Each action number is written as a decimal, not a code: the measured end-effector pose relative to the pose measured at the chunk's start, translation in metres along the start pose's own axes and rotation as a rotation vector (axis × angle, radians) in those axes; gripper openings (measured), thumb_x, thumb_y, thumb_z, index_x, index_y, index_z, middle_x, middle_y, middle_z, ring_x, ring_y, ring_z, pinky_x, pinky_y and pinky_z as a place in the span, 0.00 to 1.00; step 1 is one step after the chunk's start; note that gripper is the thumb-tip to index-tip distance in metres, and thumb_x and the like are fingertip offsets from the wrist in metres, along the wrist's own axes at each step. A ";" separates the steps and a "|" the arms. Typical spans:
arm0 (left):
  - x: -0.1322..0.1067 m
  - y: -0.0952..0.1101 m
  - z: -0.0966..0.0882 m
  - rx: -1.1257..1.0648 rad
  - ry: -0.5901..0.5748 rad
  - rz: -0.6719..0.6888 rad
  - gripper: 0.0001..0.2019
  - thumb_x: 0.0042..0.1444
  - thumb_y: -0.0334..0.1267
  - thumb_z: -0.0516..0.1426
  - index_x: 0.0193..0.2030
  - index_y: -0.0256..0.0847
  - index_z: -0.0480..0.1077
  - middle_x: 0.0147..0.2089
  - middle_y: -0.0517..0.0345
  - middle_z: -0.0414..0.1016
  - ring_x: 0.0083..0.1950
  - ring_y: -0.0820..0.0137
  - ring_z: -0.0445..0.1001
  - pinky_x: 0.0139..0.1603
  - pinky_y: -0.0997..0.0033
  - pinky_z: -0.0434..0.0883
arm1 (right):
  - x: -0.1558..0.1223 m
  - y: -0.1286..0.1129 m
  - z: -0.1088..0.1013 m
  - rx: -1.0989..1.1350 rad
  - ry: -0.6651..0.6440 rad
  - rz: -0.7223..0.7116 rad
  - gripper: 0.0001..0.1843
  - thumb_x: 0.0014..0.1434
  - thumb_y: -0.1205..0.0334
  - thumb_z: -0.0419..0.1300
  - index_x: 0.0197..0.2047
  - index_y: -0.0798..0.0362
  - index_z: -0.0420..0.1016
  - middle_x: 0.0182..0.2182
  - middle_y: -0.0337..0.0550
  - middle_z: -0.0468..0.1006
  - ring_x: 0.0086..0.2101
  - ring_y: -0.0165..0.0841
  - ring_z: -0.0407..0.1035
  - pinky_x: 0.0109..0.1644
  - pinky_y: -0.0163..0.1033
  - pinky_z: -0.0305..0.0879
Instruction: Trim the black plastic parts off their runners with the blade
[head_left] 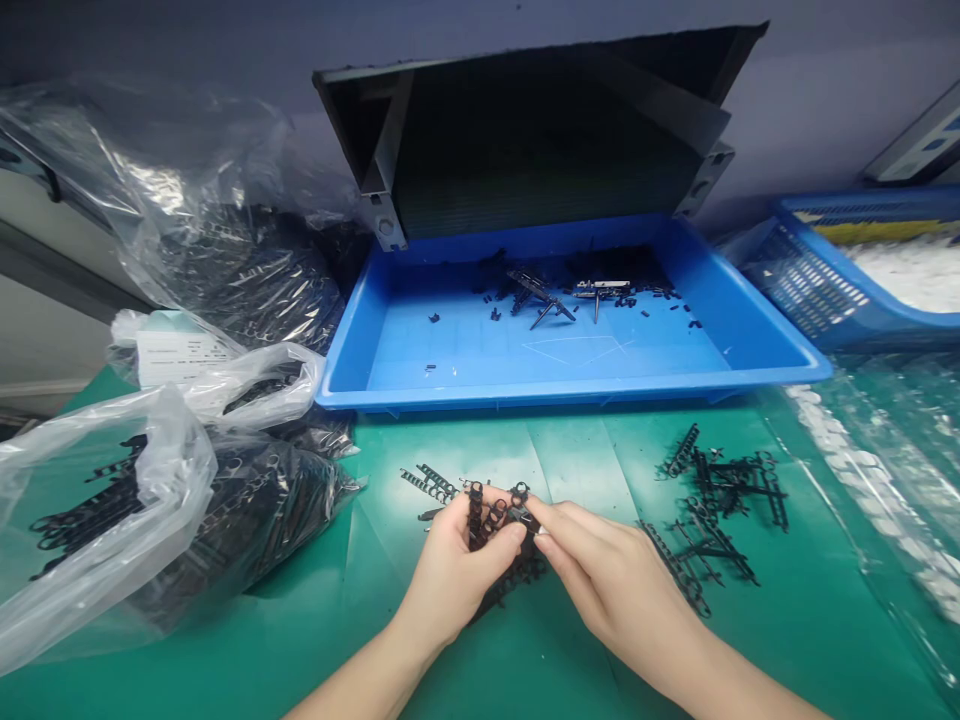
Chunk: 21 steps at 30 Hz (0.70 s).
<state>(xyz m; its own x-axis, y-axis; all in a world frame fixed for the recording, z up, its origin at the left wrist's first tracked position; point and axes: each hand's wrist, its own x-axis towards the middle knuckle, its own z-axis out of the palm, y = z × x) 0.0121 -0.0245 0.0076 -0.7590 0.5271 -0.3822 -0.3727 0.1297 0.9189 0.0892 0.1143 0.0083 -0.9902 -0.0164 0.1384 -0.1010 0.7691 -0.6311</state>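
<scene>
My left hand (459, 570) grips a bunch of black plastic part strips (491, 520) over the green mat (420, 640). My right hand (600, 570) meets it from the right, thumb and forefinger pinched on a small black piece at the top of the same bunch. More black strips (431, 483) lie on the mat just beyond my left hand. A loose pile of black strips (712, 500) lies to the right of my right hand.
A blue tray (750, 330) with a few black bits stands behind the hands, a black panel (540, 140) leaning over it. Clear plastic bags of black parts (187, 500) fill the left. A blue basket (840, 290) holding white pieces sits at the far right.
</scene>
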 end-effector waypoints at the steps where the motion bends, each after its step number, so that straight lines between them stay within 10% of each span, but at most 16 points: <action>1: 0.000 -0.001 0.000 0.000 0.006 -0.001 0.06 0.49 0.35 0.56 0.34 0.37 0.66 0.29 0.62 0.68 0.31 0.76 0.65 0.33 0.79 0.63 | 0.000 -0.001 0.000 0.000 0.005 -0.001 0.18 0.66 0.63 0.41 0.52 0.55 0.65 0.30 0.43 0.72 0.25 0.33 0.66 0.24 0.35 0.57; 21: 0.002 -0.006 0.001 0.020 -0.020 -0.067 0.07 0.51 0.38 0.55 0.36 0.38 0.63 0.24 0.68 0.58 0.20 0.82 0.47 0.19 0.79 0.49 | 0.001 0.005 0.003 0.097 -0.038 0.031 0.19 0.65 0.64 0.41 0.54 0.56 0.65 0.31 0.44 0.72 0.27 0.35 0.67 0.25 0.37 0.62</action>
<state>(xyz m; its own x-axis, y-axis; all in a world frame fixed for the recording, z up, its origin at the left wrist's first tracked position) 0.0134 -0.0239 0.0012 -0.7220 0.5329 -0.4413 -0.4118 0.1817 0.8930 0.0871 0.1162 0.0035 -0.9958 -0.0190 0.0897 -0.0770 0.7044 -0.7056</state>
